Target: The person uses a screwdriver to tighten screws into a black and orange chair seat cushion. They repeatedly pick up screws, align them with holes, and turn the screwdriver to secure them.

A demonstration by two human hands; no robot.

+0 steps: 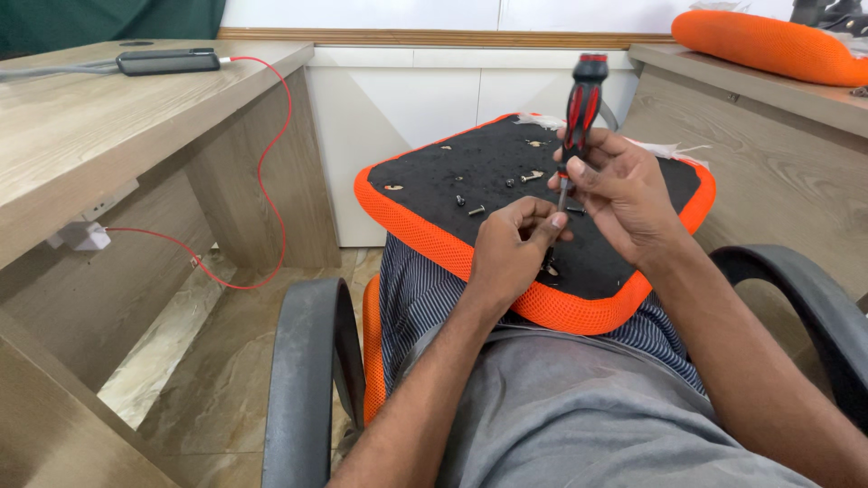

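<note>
We grip the screwdriver (579,117) upright in our right hand (624,194), tip down just above our left hand (511,248), whose fingers pinch closed near the seat cushion's (425,226) front edge, loose screws (476,210) just beyond.

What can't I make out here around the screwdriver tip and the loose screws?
- Head view: the screwdriver tip is hidden behind the left hand.
- Whatever the left hand pinches is covered by its own fingers.
- Loose screws on the seat cushion are too small to tell their type.
- The right hand covers the lower handle.
</note>
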